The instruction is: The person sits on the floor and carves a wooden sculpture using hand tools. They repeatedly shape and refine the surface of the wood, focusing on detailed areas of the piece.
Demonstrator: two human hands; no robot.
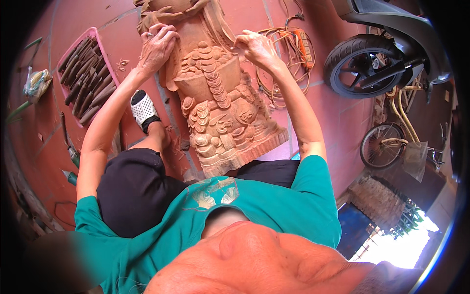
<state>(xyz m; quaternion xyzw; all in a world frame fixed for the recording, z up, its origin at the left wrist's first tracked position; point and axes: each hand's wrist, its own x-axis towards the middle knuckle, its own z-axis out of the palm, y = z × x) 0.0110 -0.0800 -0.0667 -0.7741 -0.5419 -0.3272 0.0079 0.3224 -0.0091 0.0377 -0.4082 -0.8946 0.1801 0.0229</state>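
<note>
Between the two hands, lying on the tiled floor [78,19]: wooden carving [220,108] of heaped coins, pale orange. Left hand [157,46] curled over its upper edge, fingers clenched around a thin tool; forearm stretched forward. Right hand [255,46] pinched against the carving's far side, contents not discernible. Left of the grip: pink tray [93,32] of chisels, white sandal [143,109]. Right of it: orange cable coil [293,49], scooter wheel [360,66]
</note>
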